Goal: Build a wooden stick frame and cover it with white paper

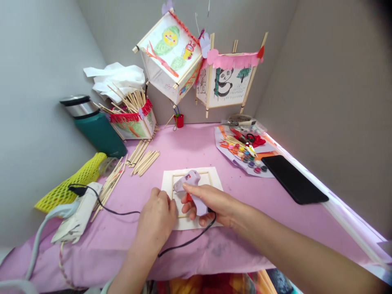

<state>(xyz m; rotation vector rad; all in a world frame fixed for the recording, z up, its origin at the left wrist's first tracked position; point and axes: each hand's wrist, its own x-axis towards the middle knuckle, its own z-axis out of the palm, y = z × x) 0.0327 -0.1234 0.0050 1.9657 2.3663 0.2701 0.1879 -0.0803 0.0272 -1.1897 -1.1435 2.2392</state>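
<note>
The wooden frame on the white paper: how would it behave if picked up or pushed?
The wooden frame is probably light, being so slender. It might flex or break at its corners, where narrow ends meet. Lying flat, it would likely slide rather than roll, unless stuck to the white paper.

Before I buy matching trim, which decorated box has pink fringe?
The panda box at upper right; the tilted box and the stick-filled box have red fringe.
</note>
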